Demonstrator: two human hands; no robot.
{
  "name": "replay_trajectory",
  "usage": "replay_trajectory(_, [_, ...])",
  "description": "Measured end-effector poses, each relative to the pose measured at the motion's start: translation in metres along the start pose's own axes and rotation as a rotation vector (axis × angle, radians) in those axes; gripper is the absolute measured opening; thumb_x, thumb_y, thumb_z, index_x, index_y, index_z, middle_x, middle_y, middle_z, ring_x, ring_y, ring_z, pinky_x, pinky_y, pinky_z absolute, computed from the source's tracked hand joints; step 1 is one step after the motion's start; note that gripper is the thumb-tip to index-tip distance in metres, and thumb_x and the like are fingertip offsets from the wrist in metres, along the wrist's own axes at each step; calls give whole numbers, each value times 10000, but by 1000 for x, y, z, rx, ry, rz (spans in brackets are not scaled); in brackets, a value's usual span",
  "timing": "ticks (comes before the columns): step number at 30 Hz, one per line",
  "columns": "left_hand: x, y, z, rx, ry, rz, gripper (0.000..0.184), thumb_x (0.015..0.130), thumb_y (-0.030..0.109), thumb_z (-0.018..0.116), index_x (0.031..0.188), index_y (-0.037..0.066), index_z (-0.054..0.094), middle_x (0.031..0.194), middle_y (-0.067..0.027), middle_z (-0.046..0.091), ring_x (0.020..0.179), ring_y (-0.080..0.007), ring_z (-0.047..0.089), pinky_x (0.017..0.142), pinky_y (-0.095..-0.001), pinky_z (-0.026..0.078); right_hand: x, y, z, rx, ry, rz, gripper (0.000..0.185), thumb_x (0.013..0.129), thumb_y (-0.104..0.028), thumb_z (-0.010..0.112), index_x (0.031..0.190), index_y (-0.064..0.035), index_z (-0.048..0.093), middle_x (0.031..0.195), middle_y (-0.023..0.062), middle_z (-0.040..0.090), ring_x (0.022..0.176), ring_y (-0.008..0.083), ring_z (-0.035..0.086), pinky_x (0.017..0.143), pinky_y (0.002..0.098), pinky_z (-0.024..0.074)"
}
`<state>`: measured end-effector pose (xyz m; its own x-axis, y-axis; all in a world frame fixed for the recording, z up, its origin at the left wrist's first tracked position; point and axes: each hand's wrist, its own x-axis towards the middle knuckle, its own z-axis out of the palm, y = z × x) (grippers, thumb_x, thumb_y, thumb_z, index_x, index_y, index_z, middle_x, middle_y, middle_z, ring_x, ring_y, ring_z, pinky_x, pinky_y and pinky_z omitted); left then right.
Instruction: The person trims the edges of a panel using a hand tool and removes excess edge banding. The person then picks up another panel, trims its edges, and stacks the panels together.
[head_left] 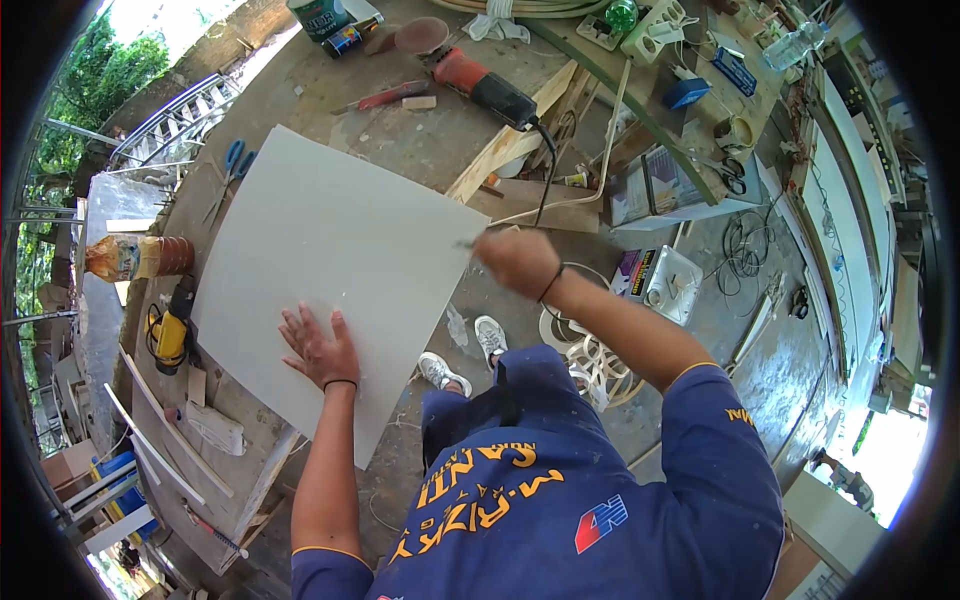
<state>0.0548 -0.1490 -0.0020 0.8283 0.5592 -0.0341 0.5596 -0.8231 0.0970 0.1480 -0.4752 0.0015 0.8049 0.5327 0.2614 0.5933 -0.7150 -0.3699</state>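
"One large pale board (330, 230) lies flat across a workbench (300, 90). Where exactly does it sit?"

"Directly before a person in a navy shirt (600, 500), its near part reaching past the bench's edge, with white shoes (490, 336) on the floor below."

"And the left hand (322, 352)?"

"Palm down on the near half of the board, fingers spread apart. A dark band (341, 382) circles that wrist."

"What of the right hand (518, 263)?"

"Blurred at the board's right edge, fingers curled inward. A small dark tip (463, 244) shows at the fingertips — whether they are clamped on something, I cannot tell."

"What surrounds the board?"

"Blue-handled scissors (236, 160) rest just beside its far left side. A bottle (150, 257) with orange-brown contents and a yellow-and-black tool (172, 330) are to the left. Beyond the board, a red-and-black power tool (485, 90) lies on the bench, its cord (549, 165) trailing over the edge. Near it are a red-handled tool (392, 96) and a small block (419, 103)."

"And on the floor at right?"

"Curled pale strips (605, 375) near the person's legs — and, farther off, a tangle of dark cable (745, 245)."
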Motion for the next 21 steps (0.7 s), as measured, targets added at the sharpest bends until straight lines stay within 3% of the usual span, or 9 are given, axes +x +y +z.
replay_trajectory(2, [0,1,0,-8,4,7,690,918,569,444,1490,212,302,1587,-51,185,1475,-260,102,1123,-628,27,-3,-6,2,27,-43,0,72,878,-195,561,871,-126,578,630,78,607,590,254,640,523,399,503])
replay_trajectory(4, [-1,-1,-1,-10,-10,0,691,916,575,444,1489,214,307,1588,-49,183,1475,-258,102,1126,-623,23,-2,23,11,-342,287,35,60,875,-179,552,841,-133,571,628,72,601,598,245,644,503,386,495])
replay_trajectory(5, [-2,-3,-1,-4,-13,-1,691,916,575,444,1489,214,307,1588,-49,183,1475,-258,102,1126,-623,23,9,45,8,-180,47,255,40,870,-167,540,844,-147,562,600,63,586,559,240,630,459,374,479])
replay_trajectory(6, [-3,-3,-1,-4,-9,3,693,914,577,444,1489,214,308,1588,-48,183,1475,-258,103,1127,-620,21,6,39,7,-178,44,258,40,870,-167,540,844,-147,562,600,63,586,559,240,630,459,374,479])
replay_trajectory(8, [3,3,0,-20,10,3,695,913,580,445,1488,214,309,1588,-46,183,1475,-258,105,1129,-617,19,5,28,4,-162,353,38,23,855,-154,538,847,-152,560,558,62,567,505,253,604,424,369,467])
replay_trajectory(9, [2,2,-1,-16,6,1,694,914,578,445,1488,213,310,1588,-47,185,1474,-260,106,1129,-617,19,0,14,8,-24,119,35,20,836,-143,545,842,-150,562,565,60,568,490,252,595,410,363,460])
replay_trajectory(16, [-1,0,-1,-11,2,1,683,918,567,448,1485,210,318,1586,-56,191,1473,-268,109,1125,-623,24,9,34,1,-307,196,88,22,832,-167,565,842,-147,565,604,52,581,541,209,618,422,350,465])
replay_trajectory(20, [1,0,1,-13,21,7,683,916,570,453,1485,216,319,1586,-57,191,1473,-268,111,1124,-625,25,1,10,7,1,114,-13,44,840,-176,566,846,-133,566,650,66,606,556,242,624,443,378,482])
replay_trajectory(21, [2,-1,3,-5,24,11,684,914,572,454,1484,216,321,1586,-57,191,1473,-268,111,1123,-626,26,2,18,8,-215,24,155,50,856,-172,552,851,-125,568,653,85,624,576,278,638,464,409,489])
